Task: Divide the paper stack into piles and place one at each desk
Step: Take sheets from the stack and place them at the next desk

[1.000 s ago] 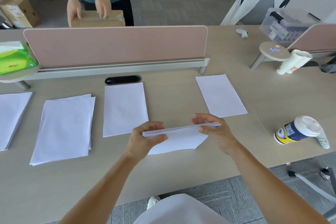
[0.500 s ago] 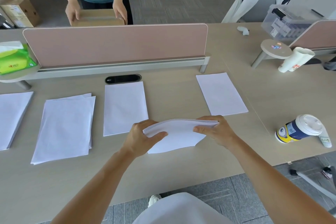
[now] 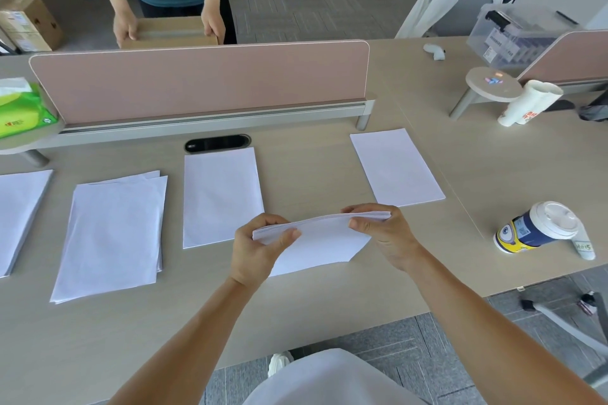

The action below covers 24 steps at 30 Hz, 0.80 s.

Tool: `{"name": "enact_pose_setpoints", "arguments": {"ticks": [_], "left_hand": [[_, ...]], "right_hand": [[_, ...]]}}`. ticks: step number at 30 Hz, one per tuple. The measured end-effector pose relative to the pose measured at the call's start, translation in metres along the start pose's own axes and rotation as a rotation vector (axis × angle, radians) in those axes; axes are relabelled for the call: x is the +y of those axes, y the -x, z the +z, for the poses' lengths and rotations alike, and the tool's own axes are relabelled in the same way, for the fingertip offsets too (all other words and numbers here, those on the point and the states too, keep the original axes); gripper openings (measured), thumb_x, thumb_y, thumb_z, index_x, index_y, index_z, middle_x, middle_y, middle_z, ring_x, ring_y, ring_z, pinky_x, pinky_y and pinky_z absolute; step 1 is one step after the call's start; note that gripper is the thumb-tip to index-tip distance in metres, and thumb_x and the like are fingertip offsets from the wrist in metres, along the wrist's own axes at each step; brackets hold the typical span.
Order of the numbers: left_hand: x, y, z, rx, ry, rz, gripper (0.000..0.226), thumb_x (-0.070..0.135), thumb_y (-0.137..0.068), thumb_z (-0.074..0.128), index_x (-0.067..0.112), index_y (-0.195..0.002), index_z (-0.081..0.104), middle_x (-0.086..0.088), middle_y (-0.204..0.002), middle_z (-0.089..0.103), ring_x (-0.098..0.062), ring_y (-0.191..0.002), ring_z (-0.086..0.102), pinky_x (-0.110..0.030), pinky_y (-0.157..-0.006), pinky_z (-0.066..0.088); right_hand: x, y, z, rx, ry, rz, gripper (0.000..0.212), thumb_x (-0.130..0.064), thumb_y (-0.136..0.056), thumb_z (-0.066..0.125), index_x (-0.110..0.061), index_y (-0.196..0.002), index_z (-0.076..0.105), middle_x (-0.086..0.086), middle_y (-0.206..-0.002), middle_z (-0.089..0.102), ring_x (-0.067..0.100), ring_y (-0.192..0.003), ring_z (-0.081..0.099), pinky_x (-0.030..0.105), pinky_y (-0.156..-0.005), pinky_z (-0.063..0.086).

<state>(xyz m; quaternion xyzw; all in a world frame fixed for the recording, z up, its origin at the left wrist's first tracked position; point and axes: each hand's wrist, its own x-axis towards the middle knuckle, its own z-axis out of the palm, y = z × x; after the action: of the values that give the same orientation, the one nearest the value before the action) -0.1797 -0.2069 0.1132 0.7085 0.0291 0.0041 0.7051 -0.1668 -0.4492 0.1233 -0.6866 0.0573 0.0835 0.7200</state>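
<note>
The thin stack of white paper sheets (image 3: 324, 235) bows upward above the pale wooden bench (image 3: 296, 312), the left hand (image 3: 260, 248) and right hand (image 3: 383, 233) each with a pinching grip on one end. Beyond it four white paper piles (image 3: 222, 196) lie flat in a row before the pink divider screen (image 3: 197, 82).

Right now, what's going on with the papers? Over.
Left hand and right hand grip paper stack. Four piles on desk. Nothing blocking.
</note>
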Motion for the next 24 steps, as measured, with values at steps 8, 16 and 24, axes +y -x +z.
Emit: {"name": "enact_pose_setpoints", "arguments": {"ticks": [8, 16, 24], "left_hand": [[0.001, 0.0, 0.002, -0.022, -0.018, -0.052, 0.023, 0.023, -0.065, 0.086, 0.011, -0.066, 0.067, 0.012, -0.057, 0.062, -0.007, -0.056, 0.055, -0.016, -0.053, 0.041], [0.001, 0.001, 0.001, -0.016, -0.064, -0.035, 0.019, 0.009, -0.073, 0.084, 0.014, -0.064, 0.069, 0.012, -0.057, 0.065, -0.003, -0.054, 0.055, -0.014, -0.053, 0.04], [0.034, -0.014, 0.01, 0.029, -0.171, 0.15, 0.033, 0.011, -0.076, 0.083, 0.025, -0.054, 0.063, 0.02, -0.05, 0.06, 0.0, -0.05, 0.054, -0.008, -0.052, 0.035]], "right_hand": [[-0.001, 0.007, 0.003, 0.011, 0.008, -0.005, 0.027, -0.031, -0.054, 0.087, -0.02, -0.078, 0.081, 0.005, -0.092, 0.078, 0.022, -0.086, 0.07, 0.036, -0.08, 0.051], [-0.001, 0.01, 0.004, 0.031, 0.018, 0.003, 0.033, -0.032, -0.054, 0.088, -0.016, -0.082, 0.08, 0.009, -0.092, 0.077, 0.024, -0.087, 0.07, 0.037, -0.083, 0.05], [-0.029, 0.011, -0.002, 0.051, 0.026, -0.073, 0.051, -0.052, -0.047, 0.095, -0.015, -0.08, 0.078, 0.006, -0.087, 0.075, 0.025, -0.087, 0.069, 0.036, -0.083, 0.051]]}}
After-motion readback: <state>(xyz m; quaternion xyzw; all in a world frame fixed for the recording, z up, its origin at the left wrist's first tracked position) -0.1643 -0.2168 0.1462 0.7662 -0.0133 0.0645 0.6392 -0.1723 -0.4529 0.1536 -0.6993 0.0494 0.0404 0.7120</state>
